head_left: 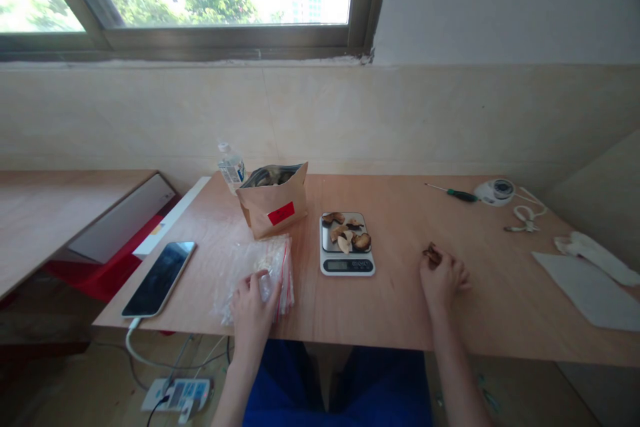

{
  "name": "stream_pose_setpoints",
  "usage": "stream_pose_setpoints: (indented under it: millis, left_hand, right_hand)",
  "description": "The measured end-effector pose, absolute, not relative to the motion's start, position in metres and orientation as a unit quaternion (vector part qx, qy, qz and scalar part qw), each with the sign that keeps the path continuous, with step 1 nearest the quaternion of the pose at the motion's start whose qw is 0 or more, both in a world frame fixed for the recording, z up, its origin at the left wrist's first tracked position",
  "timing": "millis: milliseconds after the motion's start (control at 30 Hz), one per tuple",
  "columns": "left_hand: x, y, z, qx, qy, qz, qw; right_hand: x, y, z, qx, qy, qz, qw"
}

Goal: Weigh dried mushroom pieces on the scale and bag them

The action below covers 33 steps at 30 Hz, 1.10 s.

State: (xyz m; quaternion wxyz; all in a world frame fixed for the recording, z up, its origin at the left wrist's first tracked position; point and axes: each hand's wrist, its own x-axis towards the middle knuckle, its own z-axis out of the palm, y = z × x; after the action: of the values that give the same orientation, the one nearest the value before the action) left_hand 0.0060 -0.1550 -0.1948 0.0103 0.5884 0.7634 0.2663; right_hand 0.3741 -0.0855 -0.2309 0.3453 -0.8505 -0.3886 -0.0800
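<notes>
The left hand (253, 303) rests with fingers spread on a stack of clear zip bags (263, 273) at the near left of the table (400, 307). The right hand (443, 277) pinches a dried mushroom piece (432, 254), right of the scale (347, 243) that bears more pieces, with a kraft pouch (274, 203) far left of it.

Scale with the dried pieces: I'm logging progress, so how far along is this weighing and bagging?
Done: several dried pieces lie on the scale. In hand: the right hand holds another piece; the left hand rests on the clear zip bags. Left: no bag looks filled; the paper bag stands open.
</notes>
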Motion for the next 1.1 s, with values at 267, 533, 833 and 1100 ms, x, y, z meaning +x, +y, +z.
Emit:
stream_pose_setpoints:
  millis: [267,533,833,1100]
  left_hand:
    - [0.004,-0.158,-0.192,0.581,0.746,0.313,0.086]
    - [0.016,-0.121,-0.134,0.582,0.666,0.467,-0.011]
    - [0.0,-0.012,-0.03,0.697,0.615,0.331,-0.16]
    - [-0.016,0.005,-0.009,0.806,0.567,0.126,-0.116]
  right_hand:
    - [0.375,-0.087,-0.233,-0.848,-0.395,-0.086,0.342]
    - [0.374,-0.085,-0.235,-0.847,-0.396,-0.088,0.344]
    - [0.373,-0.085,-0.236,-0.851,-0.396,-0.107,0.329]
    - [0.374,-0.083,-0.237,-0.851,-0.404,-0.115,0.315]
